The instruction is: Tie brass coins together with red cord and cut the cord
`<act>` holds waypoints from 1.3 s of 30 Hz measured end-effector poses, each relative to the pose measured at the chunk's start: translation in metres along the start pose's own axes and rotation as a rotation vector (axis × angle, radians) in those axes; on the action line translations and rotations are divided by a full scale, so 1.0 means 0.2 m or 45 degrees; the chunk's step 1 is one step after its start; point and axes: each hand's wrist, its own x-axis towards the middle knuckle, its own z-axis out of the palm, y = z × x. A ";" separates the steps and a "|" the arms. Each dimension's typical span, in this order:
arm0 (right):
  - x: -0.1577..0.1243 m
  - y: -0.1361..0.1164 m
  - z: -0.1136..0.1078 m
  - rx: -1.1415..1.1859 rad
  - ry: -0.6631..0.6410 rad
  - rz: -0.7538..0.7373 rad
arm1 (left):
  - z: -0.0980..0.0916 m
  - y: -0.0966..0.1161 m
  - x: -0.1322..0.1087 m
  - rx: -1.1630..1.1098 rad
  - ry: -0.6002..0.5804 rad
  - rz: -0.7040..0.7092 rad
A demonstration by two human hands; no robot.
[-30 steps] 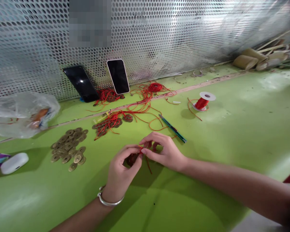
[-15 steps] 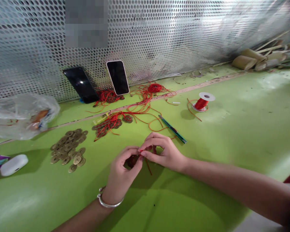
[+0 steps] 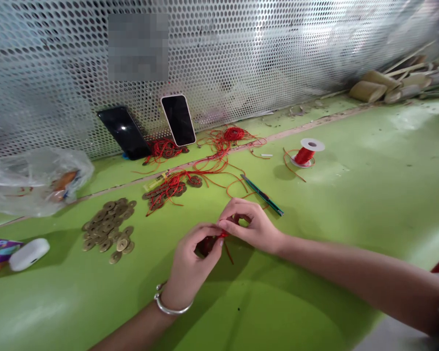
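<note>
Left hand (image 3: 192, 256): my thumb and forefinger pinch narrow on a thin, bright-red cord (image 3: 224, 235), just above the smooth green tabletop (image 3: 278, 297). Loose tail slants down-right, toward me. Right hand (image 3: 256, 226): fingertips closed on the cord too.

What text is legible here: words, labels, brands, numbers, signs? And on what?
None legible.
Loose coins: any marks too small to read.
Purple packet: colored print, too blurred to make out letters.
Green knife: any marking too small to read.
Spool: no label readable.
Black phone, white-edged phone: screens dark, no text visible.
</note>
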 end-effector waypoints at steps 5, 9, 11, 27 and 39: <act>0.00 0.01 0.00 -0.022 -0.002 0.009 | 0.00 0.02 -0.01 0.053 -0.079 -0.009; 0.01 0.01 0.00 -0.012 -0.002 0.082 | -0.01 0.02 -0.01 0.029 -0.070 -0.020; 0.01 0.01 0.00 -0.012 -0.002 0.107 | -0.01 0.02 -0.01 0.025 -0.079 -0.027; 0.02 0.01 0.00 0.138 0.013 0.328 | -0.02 0.02 -0.01 -0.008 -0.099 -0.065; 0.02 -0.01 0.00 0.004 -0.085 0.224 | -0.04 -0.01 -0.02 0.009 -0.137 -0.061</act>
